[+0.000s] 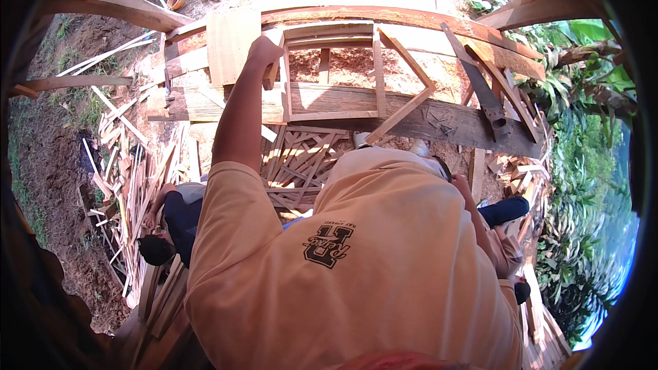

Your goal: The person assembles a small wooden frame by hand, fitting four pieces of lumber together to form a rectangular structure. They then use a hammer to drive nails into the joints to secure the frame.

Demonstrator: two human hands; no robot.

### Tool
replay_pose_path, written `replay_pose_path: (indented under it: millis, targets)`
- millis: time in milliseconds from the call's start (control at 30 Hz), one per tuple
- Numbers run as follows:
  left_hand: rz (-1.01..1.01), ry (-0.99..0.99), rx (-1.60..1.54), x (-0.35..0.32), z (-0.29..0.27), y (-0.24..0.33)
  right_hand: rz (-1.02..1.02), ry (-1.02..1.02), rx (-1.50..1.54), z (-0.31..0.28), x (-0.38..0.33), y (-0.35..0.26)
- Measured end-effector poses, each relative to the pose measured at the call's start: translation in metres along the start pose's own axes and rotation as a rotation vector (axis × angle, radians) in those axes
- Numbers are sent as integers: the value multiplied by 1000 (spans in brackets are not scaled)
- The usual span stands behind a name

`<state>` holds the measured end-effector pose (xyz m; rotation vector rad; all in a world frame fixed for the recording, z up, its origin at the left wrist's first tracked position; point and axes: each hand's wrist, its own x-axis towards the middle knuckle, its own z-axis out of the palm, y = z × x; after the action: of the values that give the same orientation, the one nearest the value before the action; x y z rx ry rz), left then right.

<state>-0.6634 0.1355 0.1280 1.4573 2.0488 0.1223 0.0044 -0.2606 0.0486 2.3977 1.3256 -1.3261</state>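
My left arm reaches forward, and my left hand [263,51] is closed over the top of a short wooden block [271,74]. That block stands against the left side of a rectangular wooden frame [378,75], which lies across the planks. Just left of the hand lies a wide, pale board [230,44]. My right hand [460,182] is low beside my right hip, its fingers bent near a dark, curved object [444,168]. What that object is cannot be made out. Two joined wood strips [408,57] form an angle right of the frame.
A handsaw [483,92] lies across the right end of the bench plank [329,99]. Offcuts [301,157] are heaped below the bench. One person [179,223] crouches at left among wood strips; another person [504,212] is at right. Wooden posts [116,8] flank the bench.
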Motion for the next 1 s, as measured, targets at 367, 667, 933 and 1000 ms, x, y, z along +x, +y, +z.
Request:
replay_pose_path:
  millis: [367, 667, 933, 1000]
  targets:
    - [-7, -15, 4, -11, -7, 7, -10, -20, 51, 10, 20, 32]
    - [-96, 11, -17, -53, -5, 21, -34, -34, 37, 1, 11, 21]
    - [16, 134, 13, -64, 7, 16, 43, -20, 34, -9, -6, -6]
    - [-10, 105, -31, -61, 8, 13, 55, -20, 47, -9, -7, -8]
